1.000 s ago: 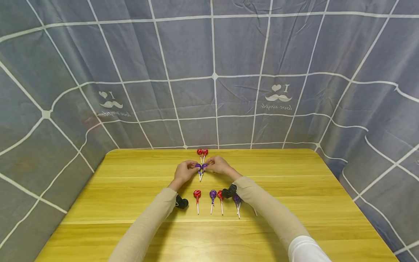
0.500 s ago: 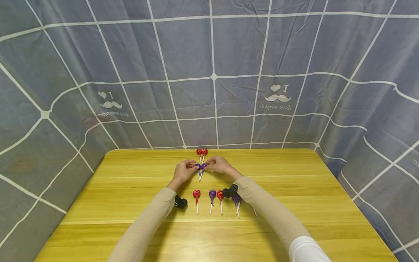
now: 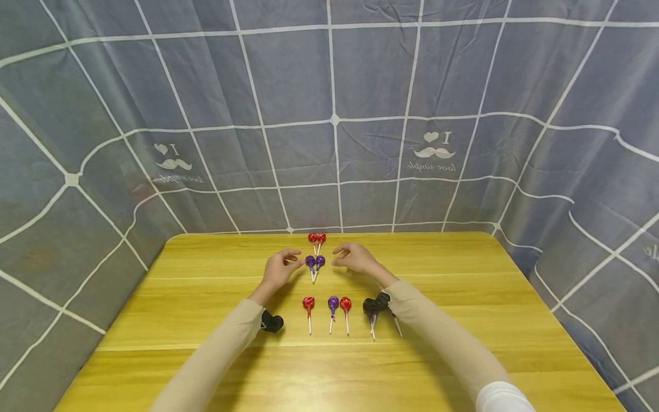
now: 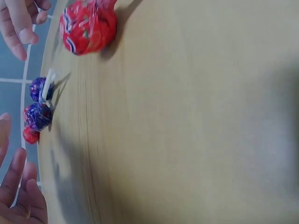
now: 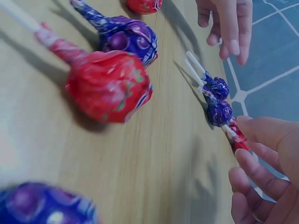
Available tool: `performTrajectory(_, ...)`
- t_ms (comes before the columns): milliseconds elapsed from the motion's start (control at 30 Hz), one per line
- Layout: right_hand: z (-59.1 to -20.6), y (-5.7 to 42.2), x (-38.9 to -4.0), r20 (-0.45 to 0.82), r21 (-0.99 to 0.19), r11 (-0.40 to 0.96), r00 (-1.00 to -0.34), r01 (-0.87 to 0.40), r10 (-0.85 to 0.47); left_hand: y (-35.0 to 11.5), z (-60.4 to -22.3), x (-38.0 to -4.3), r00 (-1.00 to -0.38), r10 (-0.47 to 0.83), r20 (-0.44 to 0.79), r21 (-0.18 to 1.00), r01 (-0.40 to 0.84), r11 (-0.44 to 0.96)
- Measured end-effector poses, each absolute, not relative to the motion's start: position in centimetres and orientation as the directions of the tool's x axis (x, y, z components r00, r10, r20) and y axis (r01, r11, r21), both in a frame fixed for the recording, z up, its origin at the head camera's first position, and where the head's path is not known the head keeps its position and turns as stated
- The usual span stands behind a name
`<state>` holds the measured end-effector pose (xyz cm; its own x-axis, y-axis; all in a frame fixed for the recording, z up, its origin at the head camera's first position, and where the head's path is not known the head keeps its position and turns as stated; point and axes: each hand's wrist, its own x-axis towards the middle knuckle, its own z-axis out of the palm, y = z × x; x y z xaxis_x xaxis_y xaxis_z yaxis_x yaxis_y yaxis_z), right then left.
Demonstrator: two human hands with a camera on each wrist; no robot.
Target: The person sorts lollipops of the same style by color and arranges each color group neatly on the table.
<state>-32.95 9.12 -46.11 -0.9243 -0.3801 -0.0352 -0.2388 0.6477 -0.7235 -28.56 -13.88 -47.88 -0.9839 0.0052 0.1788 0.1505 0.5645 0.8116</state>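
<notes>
The left hand (image 3: 278,269) and right hand (image 3: 356,258), fingers loose and holding nothing, flank two round-headed, purple-wrapped lollipops (image 3: 320,261) on the yellow wood-grain desk (image 3: 329,372); drawing away slowly outward should best avoid nudging either.

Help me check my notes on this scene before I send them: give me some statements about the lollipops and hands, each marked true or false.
1. The left hand grips a red lollipop. False: it holds nothing.
2. The right hand holds nothing. True.
3. A purple pair lies between the two hands. True.
4. A red pair lies on the purple pair's near side. False: it lies on the far side.
5. The leftmost lollipop in the near row is red. True.
</notes>
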Motion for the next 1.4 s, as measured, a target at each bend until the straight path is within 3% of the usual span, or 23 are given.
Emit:
performTrajectory(567, -46.4, 13.6, -30.0, 0.023, -0.747, 0.597, -0.909, -0.293, -0.416, -14.7, -48.3, -24.5, -0.986, 0.046, 0.163, 0.828, 0.162, 0.537)
performTrajectory(800, -46.7, 14.7, -28.2, 0.017, -0.77, 0.566, -0.896, -0.294, -0.443, -15.0, -48.7, -22.3, -0.956, 0.107, 0.272, 0.828, 0.289, 0.48)
performTrajectory(1067, -47.2, 15.1, -26.3, 0.036, -0.784, 0.519, -0.86, -0.34, -0.509, -14.2, -49.0, -21.1, -0.991, 0.074, 0.111, 0.843, 0.134, 0.521)
performTrajectory(1400, -47.5, 14.5, -24.5, 0.03, -0.757, 0.532, -0.833, -0.38, -0.553, -13.6, -49.1, -20.2, -0.989, 0.119, 0.088, 0.831, 0.139, 0.539)
